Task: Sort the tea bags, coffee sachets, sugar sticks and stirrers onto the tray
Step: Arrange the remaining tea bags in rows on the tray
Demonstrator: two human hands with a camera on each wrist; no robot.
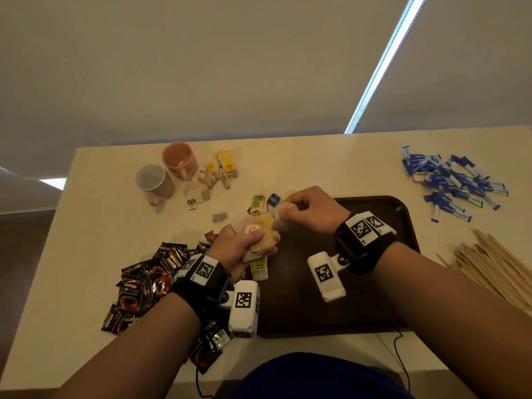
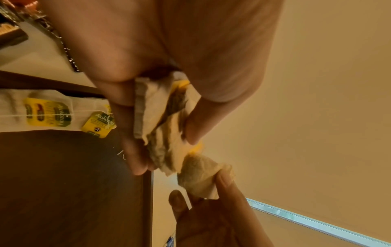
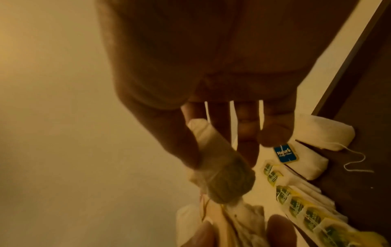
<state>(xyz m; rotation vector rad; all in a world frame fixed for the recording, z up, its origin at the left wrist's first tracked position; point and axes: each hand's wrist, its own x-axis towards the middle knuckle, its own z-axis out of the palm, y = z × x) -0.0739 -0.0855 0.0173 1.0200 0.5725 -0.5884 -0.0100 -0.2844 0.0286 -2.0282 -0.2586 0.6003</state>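
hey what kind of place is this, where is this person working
Probably an office pantry or hotel refreshment station, though that is a guess. On a cream table lie two mugs, a pile of blue sugar sticks, wooden stirrers, coffee sachets and a dark brown tray.

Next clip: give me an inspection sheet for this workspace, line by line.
Surface: cream table bearing a dark brown tray.
Job's things: loose tea bags; black coffee sachets left; blue sugar sticks and wooden stirrers right.
Clutter: pink mug, grey mug.
Hands: left hand grips a tea-bag bundle; right hand pinches one tea bag.
Cables: black cable near tray.
Surroundings: window strip.
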